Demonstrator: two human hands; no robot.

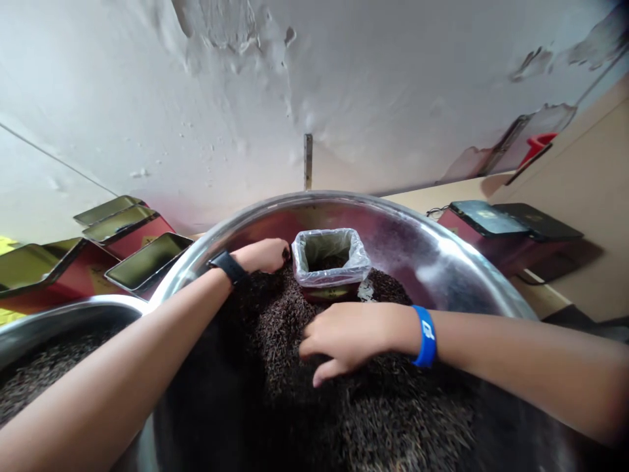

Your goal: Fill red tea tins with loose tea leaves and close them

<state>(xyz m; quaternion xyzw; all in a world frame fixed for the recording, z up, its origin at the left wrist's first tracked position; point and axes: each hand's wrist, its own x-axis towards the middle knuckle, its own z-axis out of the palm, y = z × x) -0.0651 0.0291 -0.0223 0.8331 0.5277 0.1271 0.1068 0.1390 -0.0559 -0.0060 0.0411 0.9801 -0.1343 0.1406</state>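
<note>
A large shiny metal basin (339,195) holds a bed of loose dark tea leaves (407,426). Near its far wall, among the leaves, stands a tin lined with a clear plastic bag (331,275); some leaves show inside. My left hand (265,255), below a black wristband, is closed beside the tin's left side, and dark leaf bits show at its curled fingers. In front of the tin, my right hand (348,337) hovers low over the leaves, palm down, thumb and fingers apart. It wears a blue wristband.
Several red tins (118,246), tops uncovered, lie tilted at the left. A second metal basin (113,301) with tea leaves stands below them. At the right, a scale-like device (489,219) sits near a dark flat-topped object (538,221). Behind is a peeling wall (344,98).
</note>
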